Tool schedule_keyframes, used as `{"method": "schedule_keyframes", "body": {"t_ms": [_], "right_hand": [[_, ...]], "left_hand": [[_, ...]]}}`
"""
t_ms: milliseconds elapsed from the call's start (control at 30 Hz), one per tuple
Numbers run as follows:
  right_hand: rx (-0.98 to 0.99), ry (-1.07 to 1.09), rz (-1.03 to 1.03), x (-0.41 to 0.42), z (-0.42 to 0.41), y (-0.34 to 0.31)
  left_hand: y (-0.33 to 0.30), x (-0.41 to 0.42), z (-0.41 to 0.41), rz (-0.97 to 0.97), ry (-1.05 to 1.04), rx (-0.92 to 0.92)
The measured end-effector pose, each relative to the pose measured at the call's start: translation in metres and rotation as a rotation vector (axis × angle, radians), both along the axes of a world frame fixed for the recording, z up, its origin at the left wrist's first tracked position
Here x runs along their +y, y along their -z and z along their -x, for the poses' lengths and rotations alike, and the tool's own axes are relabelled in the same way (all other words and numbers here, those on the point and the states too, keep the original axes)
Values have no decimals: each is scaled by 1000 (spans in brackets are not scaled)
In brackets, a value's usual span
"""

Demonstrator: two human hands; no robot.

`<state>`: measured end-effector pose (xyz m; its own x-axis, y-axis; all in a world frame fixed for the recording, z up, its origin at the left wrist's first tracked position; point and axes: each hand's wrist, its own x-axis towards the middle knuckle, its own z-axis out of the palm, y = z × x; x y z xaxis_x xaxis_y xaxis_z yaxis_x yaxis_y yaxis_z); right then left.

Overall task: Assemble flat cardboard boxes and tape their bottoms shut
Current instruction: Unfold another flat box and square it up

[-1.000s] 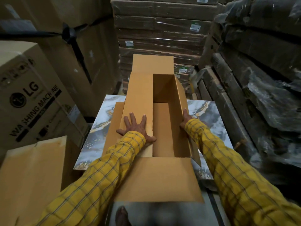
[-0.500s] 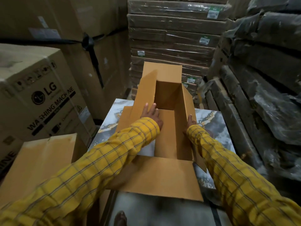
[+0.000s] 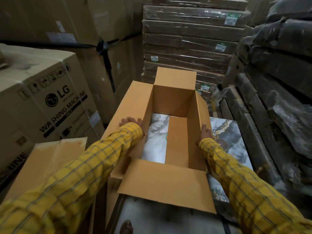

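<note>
A tan cardboard box (image 3: 172, 102) stands opened into a rectangle on a marble-patterned tabletop (image 3: 228, 142). Its four upper flaps stick out; the near flap (image 3: 165, 184) lies toward me. One lower flap lies inside along the right, and the marble shows through the left half. My left hand (image 3: 130, 122) grips the top edge of the left wall. My right hand (image 3: 205, 134) presses on the outside of the right wall, fingers wrapped at its edge. Both arms wear yellow checked sleeves.
A large LG washing machine carton (image 3: 43, 102) stands at the left, with flat tan cardboard (image 3: 50, 164) leaning in front of it. Wrapped flat packs (image 3: 185, 48) are stacked behind the box. Dark wrapped bundles (image 3: 278, 81) fill the right. A foot (image 3: 125, 228) shows below.
The box has gone from lying half-flattened to standing open. My left hand lifted from pressing the left panel flat to gripping the raised left wall; the right hand stayed on the right wall.
</note>
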<state>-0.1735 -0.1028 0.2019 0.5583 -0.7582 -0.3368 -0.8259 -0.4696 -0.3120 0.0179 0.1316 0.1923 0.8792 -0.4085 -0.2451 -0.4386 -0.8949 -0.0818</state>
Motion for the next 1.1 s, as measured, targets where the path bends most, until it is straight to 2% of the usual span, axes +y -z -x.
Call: {"method": "schedule_keyframes", "body": {"t_ms": [133,233,367,467,500,567,633,700,733,800,867,933,967,1033,1100], "right_hand": [[-179,-11,165,5,14,12],[-347,-68,170,8,28,16],[-531,-88,30,23,63,6],[-681,-35,-233,26,91,-4],[-639,-96,-306,22,101,-4],[-372,-372,-343,9,119,-6],[-87,-617,-251,-6,133,1],[33,-705,-166,-8,138,14],[20,-694,-137,-5,138,20],[-141,-613,-101,-1,132,27],[-346,-482,-172,5,128,25],[-458,-283,-275,9,123,27],[-480,-175,-310,13,118,28],[-516,1,-245,18,106,38],[-462,69,-138,20,87,42]], "left_hand": [[18,17,22,262,17,45],[32,24,13,345,95,6],[33,31,5,317,331,-97],[32,29,2,289,367,-93],[34,28,0,311,360,-75],[34,28,-2,363,322,-15],[32,28,-5,451,288,2],[24,26,-5,578,247,-1],[23,23,-9,647,207,50],[19,20,-20,795,38,249],[18,21,-30,1060,-204,477],[11,21,-26,1255,-346,616],[10,20,-25,1279,-382,648],[-3,14,-11,1284,-426,645],[3,10,-6,1092,-271,462]]}}
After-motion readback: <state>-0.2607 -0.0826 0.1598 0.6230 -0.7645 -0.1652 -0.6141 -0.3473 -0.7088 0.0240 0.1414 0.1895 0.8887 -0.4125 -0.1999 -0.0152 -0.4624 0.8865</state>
